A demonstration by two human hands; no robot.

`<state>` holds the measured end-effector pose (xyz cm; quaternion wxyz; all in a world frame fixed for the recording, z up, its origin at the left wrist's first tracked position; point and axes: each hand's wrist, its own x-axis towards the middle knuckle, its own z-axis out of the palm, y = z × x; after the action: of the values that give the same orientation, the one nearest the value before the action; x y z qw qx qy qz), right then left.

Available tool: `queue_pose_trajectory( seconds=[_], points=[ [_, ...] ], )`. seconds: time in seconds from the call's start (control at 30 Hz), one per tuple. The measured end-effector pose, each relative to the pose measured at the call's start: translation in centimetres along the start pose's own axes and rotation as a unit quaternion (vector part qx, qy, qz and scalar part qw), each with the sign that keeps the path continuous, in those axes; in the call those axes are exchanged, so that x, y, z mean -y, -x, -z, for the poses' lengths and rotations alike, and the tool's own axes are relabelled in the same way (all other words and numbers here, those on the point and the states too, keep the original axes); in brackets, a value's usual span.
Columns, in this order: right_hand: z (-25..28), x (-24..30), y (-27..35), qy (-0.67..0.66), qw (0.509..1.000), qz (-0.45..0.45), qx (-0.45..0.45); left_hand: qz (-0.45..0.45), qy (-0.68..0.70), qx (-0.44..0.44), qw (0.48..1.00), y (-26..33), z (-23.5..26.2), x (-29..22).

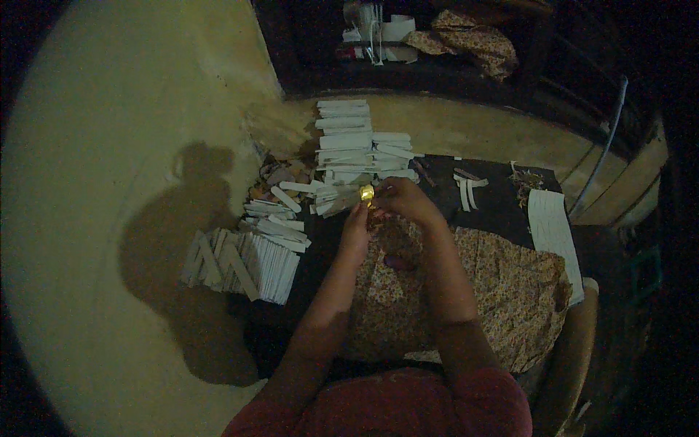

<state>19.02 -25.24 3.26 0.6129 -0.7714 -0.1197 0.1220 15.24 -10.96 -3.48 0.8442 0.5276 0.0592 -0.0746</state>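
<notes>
A small, shiny gold-yellow piece [366,194] catches the light at the fingertips of my two raised hands. My left hand [355,224] grips it from below, fingers closed. Beside it on the right, my right hand [405,199] has its fingers bent and pressed together close to the piece; what they pinch is hidden. Beneath both forearms a floral-patterned brown cloth [502,280] lies crumpled over the work surface. A dark purplish oval thing [397,261] rests on the cloth between my arms, too dim to name.
Tall stacks of white strips [344,138] stand at the back, against the wall. More bundled strips [269,266] fill the left side. Loose curved strips [467,193] and a long white sheet [553,229] lie to the right. Patterned cloth [466,44] sits on a ledge above.
</notes>
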Motion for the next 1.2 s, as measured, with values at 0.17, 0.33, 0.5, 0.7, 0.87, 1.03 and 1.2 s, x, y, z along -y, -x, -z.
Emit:
queue_pose_trajectory(
  seconds=[0.17,0.33,0.5,0.7,0.87,1.03,1.2],
  points=[
    [-0.8,1.4,0.5,-0.059,0.997,-0.048,-0.004,-0.002,0.009,0.017,1.000,1.1,-1.0,-1.0],
    [0.0,1.0,0.2,0.007,0.998,-0.032,0.044,-0.019,-0.016,0.007,1.000,0.1,-0.5,0.2],
    [0.3,-1.0,0.0,0.113,0.982,0.148,-0.036,0.028,-0.034,0.002,0.999,0.9,-1.2,-0.4],
    [0.3,0.6,0.5,0.157,0.978,0.137,0.012,-0.002,-0.095,0.060,0.994,1.6,-0.2,-1.1],
    [0.6,0.2,0.2,0.144,0.983,0.116,0.016,0.024,-0.150,0.082,0.985,1.0,0.1,-0.7],
    [0.9,-0.3,0.1,0.224,0.963,0.149,0.022,-0.105,-0.256,0.115,0.954,1.6,-0.4,-0.9],
    [1.2,0.0,0.5,0.134,0.983,0.109,0.060,-0.019,-0.176,0.092,0.980,1.2,-0.6,-0.7]
  ],
)
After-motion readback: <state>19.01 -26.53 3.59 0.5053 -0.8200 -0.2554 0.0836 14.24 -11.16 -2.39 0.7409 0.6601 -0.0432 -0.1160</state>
